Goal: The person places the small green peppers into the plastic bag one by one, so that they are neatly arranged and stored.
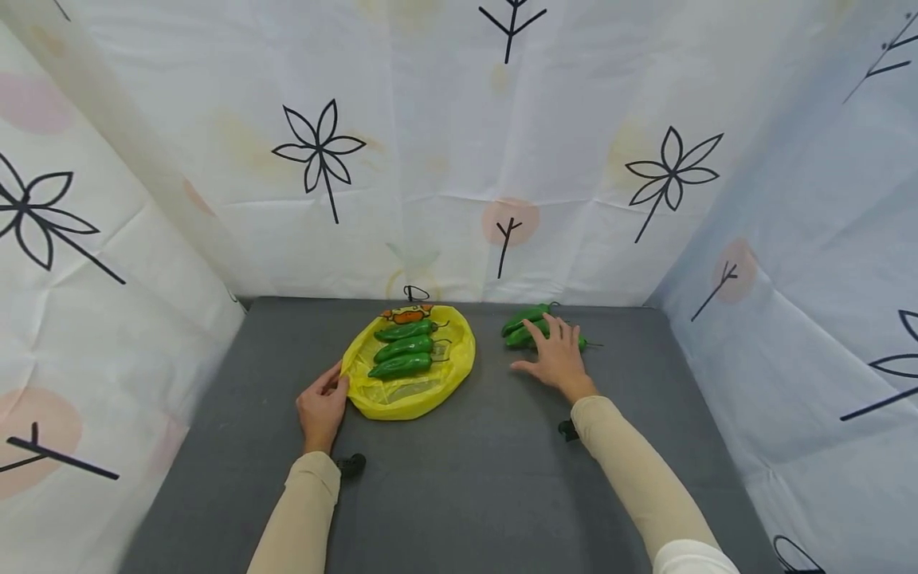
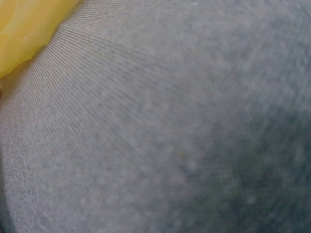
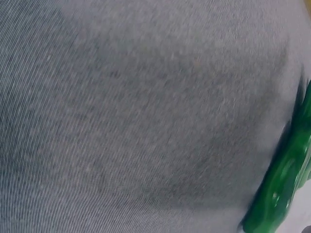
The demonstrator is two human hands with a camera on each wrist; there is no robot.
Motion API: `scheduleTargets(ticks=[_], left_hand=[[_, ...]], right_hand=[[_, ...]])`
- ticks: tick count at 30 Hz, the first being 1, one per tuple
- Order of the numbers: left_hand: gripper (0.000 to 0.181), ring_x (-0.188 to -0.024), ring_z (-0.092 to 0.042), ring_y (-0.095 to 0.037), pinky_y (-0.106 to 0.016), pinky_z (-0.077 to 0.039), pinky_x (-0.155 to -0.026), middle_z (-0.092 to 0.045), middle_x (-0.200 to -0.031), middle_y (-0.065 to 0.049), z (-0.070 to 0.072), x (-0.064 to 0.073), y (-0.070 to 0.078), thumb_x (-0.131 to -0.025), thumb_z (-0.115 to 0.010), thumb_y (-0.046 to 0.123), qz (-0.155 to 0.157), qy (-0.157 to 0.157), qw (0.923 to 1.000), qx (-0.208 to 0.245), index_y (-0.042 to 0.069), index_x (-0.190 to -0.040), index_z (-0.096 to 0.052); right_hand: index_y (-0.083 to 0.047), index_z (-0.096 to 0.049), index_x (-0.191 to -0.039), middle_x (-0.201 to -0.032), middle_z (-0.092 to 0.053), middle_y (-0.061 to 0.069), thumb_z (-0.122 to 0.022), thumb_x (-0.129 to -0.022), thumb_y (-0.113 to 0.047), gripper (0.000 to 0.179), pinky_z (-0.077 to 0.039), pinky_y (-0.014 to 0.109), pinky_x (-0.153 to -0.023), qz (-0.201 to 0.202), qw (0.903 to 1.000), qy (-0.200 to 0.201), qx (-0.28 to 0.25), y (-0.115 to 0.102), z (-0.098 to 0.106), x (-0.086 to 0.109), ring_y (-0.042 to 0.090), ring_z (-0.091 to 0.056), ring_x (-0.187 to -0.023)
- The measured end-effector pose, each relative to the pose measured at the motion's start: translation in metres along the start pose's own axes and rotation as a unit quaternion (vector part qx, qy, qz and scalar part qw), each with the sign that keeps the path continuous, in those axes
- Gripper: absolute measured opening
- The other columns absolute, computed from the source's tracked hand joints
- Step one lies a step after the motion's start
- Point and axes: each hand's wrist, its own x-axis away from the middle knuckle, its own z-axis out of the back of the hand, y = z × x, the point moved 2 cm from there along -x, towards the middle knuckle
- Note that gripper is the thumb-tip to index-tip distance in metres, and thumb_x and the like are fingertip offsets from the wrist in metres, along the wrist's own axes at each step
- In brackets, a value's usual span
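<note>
A yellow plastic bag (image 1: 390,408), its rim spread into a round shape, lies on the dark table with three green chili peppers (image 1: 403,346) side by side on it. My left hand (image 1: 320,406) pinches the left edge of that bag between thumb and fingers. In the left wrist view only a corner of the yellow bag (image 2: 29,29) shows. To the right, my right hand (image 1: 558,359) reaches over several more green peppers (image 1: 527,319) with its fingers spread, partly covering them. A glossy green pepper (image 3: 282,189) shows at the lower right of the right wrist view.
The dark grey table (image 1: 459,494) ends at a white patterned cloth (image 1: 445,159) behind the peppers. More patterned cloth hangs along the left (image 1: 107,335) and right sides (image 1: 796,279). A dark strap piece (image 1: 351,465) sits at my left wrist.
</note>
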Motion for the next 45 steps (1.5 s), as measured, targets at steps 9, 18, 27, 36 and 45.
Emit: scheduleTargets(ticks=[9, 18, 27, 36, 45], left_hand=[[0.03, -0.072, -0.061, 0.012, -0.005, -0.045, -0.067, -0.08, -0.105, -0.008, 0.0, -0.001, 0.001, -0.094, -0.073, 0.024, -0.002, 0.0, 1.0, 0.002, 0.024, -0.124, -0.077], [0.031, -0.067, -0.059, 0.01, -0.006, -0.044, -0.064, -0.08, -0.106, -0.013, 0.001, -0.001, 0.003, -0.094, -0.072, 0.02, -0.005, 0.006, 1.0, 0.001, 0.02, -0.124, -0.076], [0.031, -0.068, -0.059, 0.012, -0.004, -0.044, -0.065, -0.079, -0.107, -0.012, 0.002, -0.001, 0.003, -0.094, -0.071, 0.021, -0.002, 0.004, 1.0, -0.003, 0.02, -0.125, -0.076], [0.031, -0.067, -0.06, 0.011, -0.005, -0.045, -0.064, -0.08, -0.106, -0.012, 0.0, 0.0, 0.002, -0.094, -0.072, 0.021, -0.012, 0.004, 0.9999, -0.001, 0.02, -0.124, -0.076], [0.031, -0.069, -0.061, 0.011, -0.005, -0.046, -0.066, -0.08, -0.105, -0.009, -0.001, -0.001, -0.002, -0.093, -0.073, 0.022, -0.007, 0.0, 1.0, 0.005, 0.021, -0.124, -0.077]], right_hand=[[-0.022, -0.033, -0.161, -0.166, -0.02, 0.023, -0.076, -0.082, -0.064, 0.099, -0.009, 0.073, -0.121, -0.011, 0.9995, 0.01, -0.028, 0.023, -0.001, 0.005, 0.051, -0.018, -0.151], [-0.019, -0.034, -0.16, -0.164, -0.021, 0.027, -0.078, -0.082, -0.059, 0.098, -0.016, 0.071, -0.12, -0.028, 0.9982, 0.008, -0.052, 0.039, -0.004, 0.005, 0.052, -0.02, -0.15], [-0.015, -0.038, -0.158, -0.162, -0.022, 0.028, -0.073, -0.09, -0.055, 0.086, -0.034, 0.068, -0.112, -0.044, 0.9971, -0.008, -0.061, 0.043, -0.003, 0.01, 0.054, -0.022, -0.146], [-0.013, -0.046, -0.153, -0.154, -0.036, 0.028, -0.063, -0.098, -0.051, 0.069, -0.041, 0.064, -0.104, -0.056, 0.9971, 0.006, -0.052, 0.046, -0.005, 0.011, 0.052, -0.033, -0.137], [-0.013, -0.055, -0.145, -0.142, -0.045, 0.026, -0.06, -0.103, -0.039, 0.05, -0.045, 0.06, -0.094, -0.049, 0.9985, 0.019, -0.018, 0.046, -0.006, 0.013, 0.049, -0.042, -0.127]])
